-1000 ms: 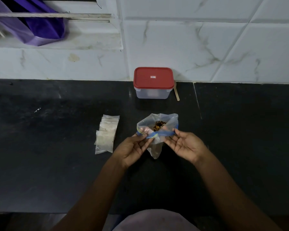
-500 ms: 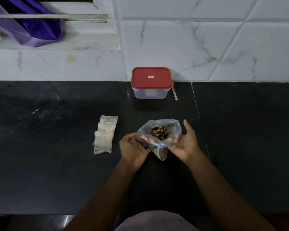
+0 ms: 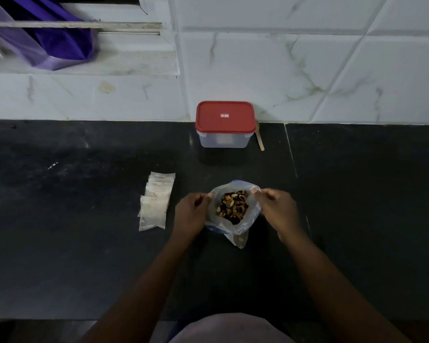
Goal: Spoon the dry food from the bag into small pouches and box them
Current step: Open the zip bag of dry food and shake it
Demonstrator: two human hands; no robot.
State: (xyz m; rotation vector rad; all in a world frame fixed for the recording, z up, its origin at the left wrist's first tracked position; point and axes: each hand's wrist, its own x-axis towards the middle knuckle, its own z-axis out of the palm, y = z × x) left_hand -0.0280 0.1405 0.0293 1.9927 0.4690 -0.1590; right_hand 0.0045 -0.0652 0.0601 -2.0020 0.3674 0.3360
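Note:
A clear plastic bag (image 3: 249, 219) stands open on the black counter, with brown and tan dry food (image 3: 233, 206) showing inside. My left hand (image 3: 192, 212) pinches the bag's left rim. My right hand (image 3: 278, 209) pinches the right rim, and the mouth is spread wide between them. Left of the bag lies a fanned stack of small clear pouches (image 3: 156, 201). A clear box with a red lid (image 3: 225, 123) stands shut against the wall. A wooden spoon (image 3: 260, 139) lies just right of the box, partly hidden behind it.
The black counter (image 3: 84, 243) runs across the view and ends at a white marble-tiled wall (image 3: 307, 70). A purple bag (image 3: 47, 43) rests on a ledge at the upper left. The counter's near edge is just in front of my body.
The bag's blue zip strip was pulled apart and the rim folded down. Both hands moved outward to the sides, so the mouth is wider and the food shows more.

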